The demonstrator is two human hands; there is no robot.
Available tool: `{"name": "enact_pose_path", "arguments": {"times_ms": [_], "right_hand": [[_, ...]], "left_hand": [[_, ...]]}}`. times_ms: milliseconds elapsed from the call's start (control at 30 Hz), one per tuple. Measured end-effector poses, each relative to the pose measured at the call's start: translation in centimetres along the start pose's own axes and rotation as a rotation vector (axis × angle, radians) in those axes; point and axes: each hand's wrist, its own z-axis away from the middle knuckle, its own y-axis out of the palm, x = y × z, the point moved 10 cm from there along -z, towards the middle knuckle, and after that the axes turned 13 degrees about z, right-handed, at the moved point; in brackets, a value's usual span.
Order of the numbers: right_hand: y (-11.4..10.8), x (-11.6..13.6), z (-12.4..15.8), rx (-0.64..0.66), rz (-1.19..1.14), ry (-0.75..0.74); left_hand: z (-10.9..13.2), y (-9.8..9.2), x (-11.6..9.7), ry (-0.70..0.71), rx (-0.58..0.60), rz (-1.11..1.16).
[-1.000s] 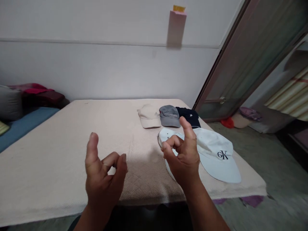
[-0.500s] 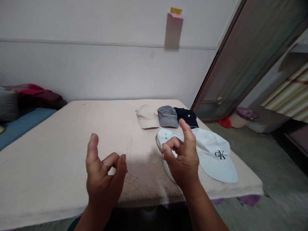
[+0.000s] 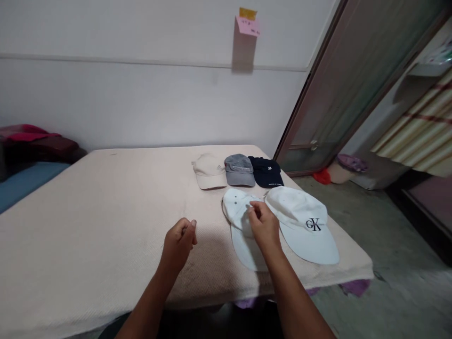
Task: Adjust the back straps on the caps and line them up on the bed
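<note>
My left hand (image 3: 179,240) is held above the bed with its fingers curled in, and no object shows in it. My right hand (image 3: 263,223) hangs over a pale white cap (image 3: 238,214), its fingers bent toward the thumb; nothing shows between them, and it hides part of that cap. Just right of it lies a larger white cap (image 3: 300,207) with dark "CK" lettering. Behind these, a beige cap (image 3: 210,172), a grey cap (image 3: 239,170) and a navy cap (image 3: 265,172) sit side by side in a row.
The caps lie on a bed with a cream cover (image 3: 106,226) against a white wall (image 3: 141,103). A pink note (image 3: 248,26) is taped to the wall. Dark red and pink bundles (image 3: 38,139) are at far left. To the right stand a sliding door (image 3: 328,84) and a striped curtain (image 3: 420,127).
Both hands have lowered and moved farther over the bed. Their raised fingers have folded in. The view has shifted slightly to the right, and the caps have stayed in place.
</note>
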Motion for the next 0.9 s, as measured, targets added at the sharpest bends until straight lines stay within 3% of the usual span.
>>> {"name": "enact_pose_path", "arguments": {"times_ms": [133,267,367,500,633,767,900], "right_hand": [[-1.2,-4.5,-1.0,-0.022,0.129,0.091],[0.4,-7.8,-0.7,0.175,0.230,0.168],[2.1,-9.2,0.0,0.308,0.196,0.225],[2.9,-9.6,0.5,0.362,0.202,0.220],[3.2,-9.9,0.6,0.399,0.181,0.234],[3.7,-9.9,0.7,0.435,0.144,0.237],[4.4,-9.4,1.1,0.481,0.078,0.246]], "left_hand": [[0.0,2.8,1.3,-0.045,0.102,-0.002],[-0.1,4.8,3.1,-0.171,0.162,0.079],[0.0,5.7,4.6,-0.326,0.140,0.204],[0.6,7.1,5.9,-0.497,0.108,0.373],[1.4,8.8,7.0,-0.580,0.125,0.471],[1.9,9.8,7.2,-0.585,0.162,0.536],[1.5,8.7,6.6,-0.528,0.141,0.484]]}}
